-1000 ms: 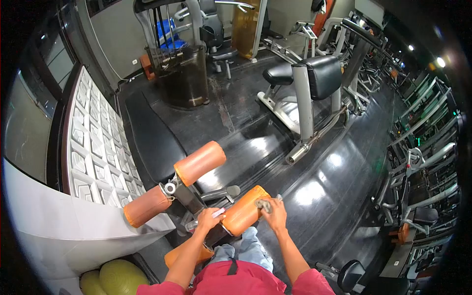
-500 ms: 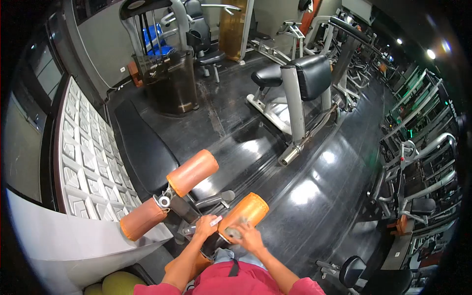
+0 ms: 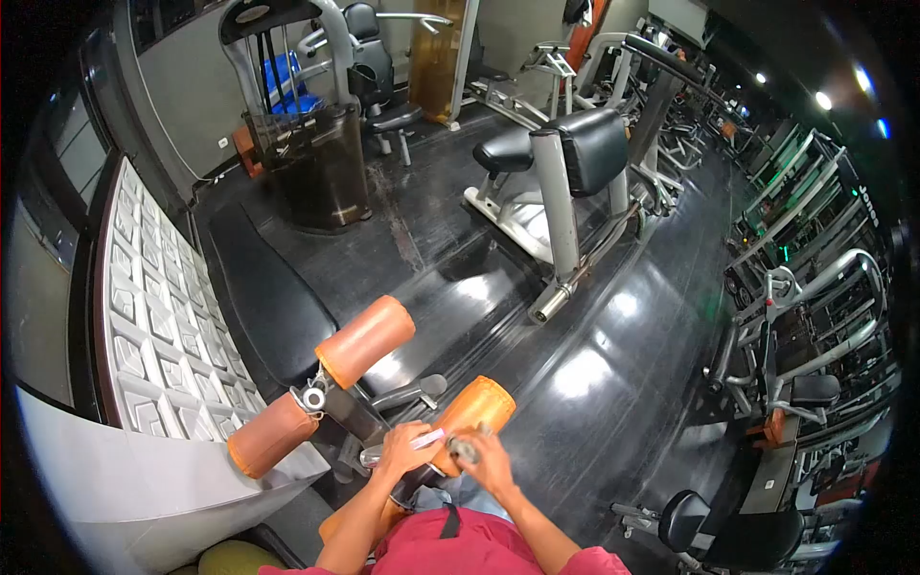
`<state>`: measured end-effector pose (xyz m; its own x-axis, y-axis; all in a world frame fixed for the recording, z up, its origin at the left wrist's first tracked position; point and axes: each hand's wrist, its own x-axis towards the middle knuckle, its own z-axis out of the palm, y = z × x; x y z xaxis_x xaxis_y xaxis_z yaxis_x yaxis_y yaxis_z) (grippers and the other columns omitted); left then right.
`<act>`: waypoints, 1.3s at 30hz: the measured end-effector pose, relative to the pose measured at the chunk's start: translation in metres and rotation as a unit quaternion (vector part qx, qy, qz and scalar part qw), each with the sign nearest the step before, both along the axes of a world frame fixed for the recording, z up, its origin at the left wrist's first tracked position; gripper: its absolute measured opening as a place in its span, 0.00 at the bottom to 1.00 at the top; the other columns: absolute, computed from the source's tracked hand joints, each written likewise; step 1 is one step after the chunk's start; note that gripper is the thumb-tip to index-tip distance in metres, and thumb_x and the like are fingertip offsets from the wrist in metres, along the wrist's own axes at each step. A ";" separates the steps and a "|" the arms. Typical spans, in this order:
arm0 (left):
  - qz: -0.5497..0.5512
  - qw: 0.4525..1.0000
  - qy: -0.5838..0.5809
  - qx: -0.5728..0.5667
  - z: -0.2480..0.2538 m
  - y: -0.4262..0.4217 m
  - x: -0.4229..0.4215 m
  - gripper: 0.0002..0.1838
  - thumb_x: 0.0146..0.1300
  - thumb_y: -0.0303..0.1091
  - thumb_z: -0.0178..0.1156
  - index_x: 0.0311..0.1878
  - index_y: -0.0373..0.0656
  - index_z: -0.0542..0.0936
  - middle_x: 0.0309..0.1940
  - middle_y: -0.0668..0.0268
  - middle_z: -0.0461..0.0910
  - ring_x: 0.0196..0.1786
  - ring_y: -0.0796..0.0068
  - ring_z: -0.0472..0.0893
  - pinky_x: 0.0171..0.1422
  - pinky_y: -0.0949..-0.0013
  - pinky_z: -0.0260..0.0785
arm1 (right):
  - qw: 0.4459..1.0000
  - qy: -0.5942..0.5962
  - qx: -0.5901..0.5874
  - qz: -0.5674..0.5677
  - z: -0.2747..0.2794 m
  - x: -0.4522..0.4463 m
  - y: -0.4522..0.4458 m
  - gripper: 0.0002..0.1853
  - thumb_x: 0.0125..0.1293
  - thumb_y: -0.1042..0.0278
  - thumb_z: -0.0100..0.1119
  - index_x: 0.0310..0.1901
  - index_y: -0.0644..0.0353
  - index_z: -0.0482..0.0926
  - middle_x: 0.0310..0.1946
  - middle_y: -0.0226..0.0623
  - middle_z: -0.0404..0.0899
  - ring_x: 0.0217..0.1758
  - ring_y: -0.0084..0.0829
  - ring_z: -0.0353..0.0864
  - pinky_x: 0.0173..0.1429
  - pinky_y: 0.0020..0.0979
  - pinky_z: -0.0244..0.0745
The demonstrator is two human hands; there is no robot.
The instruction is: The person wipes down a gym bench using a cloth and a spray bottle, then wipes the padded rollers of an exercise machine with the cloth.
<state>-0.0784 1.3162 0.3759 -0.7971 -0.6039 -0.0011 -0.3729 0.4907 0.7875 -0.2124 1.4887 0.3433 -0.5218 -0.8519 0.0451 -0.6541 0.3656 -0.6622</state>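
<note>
My left hand (image 3: 402, 452) is closed around a clear bottle with a pale pinkish top (image 3: 428, 439), held on its side. Its finer details are too small to make out. Fingers bent, my right hand (image 3: 491, 465) grips a crumpled greyish cloth (image 3: 464, 448) against the yellow-orange padded roller (image 3: 482, 402). That roller sits on a bench machine right in front of me. Two brown-orange rollers (image 3: 366, 341) (image 3: 273, 436) stick out on either side of a metal post end (image 3: 313, 398), to the left of my hands.
A long black bench pad (image 3: 264, 273) stretches away at the left beside a white patterned panel (image 3: 158, 316). Ahead stands a machine with a black padded seat (image 3: 594, 153). More gym machines (image 3: 815, 326) line the right side. Dark shiny flooring (image 3: 613, 316) lies between.
My right hand and the cloth have shifted slightly on the roller, nearer my left hand. The bottle has moved a little to the right, and the whole view has turned slightly.
</note>
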 end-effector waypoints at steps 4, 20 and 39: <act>-0.010 1.000 0.022 -0.019 0.005 0.006 -0.004 0.17 0.56 0.48 0.67 0.28 0.42 0.82 0.27 0.56 0.80 0.32 0.46 0.81 0.35 0.52 0.72 | 0.996 -0.038 0.042 0.067 0.013 0.014 0.015 0.26 0.54 0.61 0.74 0.56 0.45 0.81 0.54 0.36 0.82 0.62 0.47 0.77 0.67 0.43 0.74; 0.036 0.997 -0.061 -0.008 0.027 0.037 -0.030 0.17 0.57 0.50 0.66 0.34 0.45 0.86 0.34 0.59 0.84 0.40 0.49 0.85 0.46 0.51 0.78 | 0.975 -0.081 -0.082 -0.191 0.018 -0.079 0.029 0.18 0.60 0.68 0.67 0.53 0.57 0.84 0.47 0.44 0.84 0.52 0.42 0.85 0.60 0.37 0.76; 0.132 0.975 -0.057 -0.172 0.011 0.046 -0.121 0.11 0.61 0.39 0.69 0.41 0.43 0.84 0.40 0.61 0.83 0.46 0.58 0.81 0.55 0.55 0.66 | 0.919 -0.384 -0.042 -0.082 -0.003 -0.166 0.031 0.17 0.62 0.69 0.68 0.53 0.58 0.81 0.47 0.34 0.85 0.52 0.24 0.83 0.58 0.30 0.77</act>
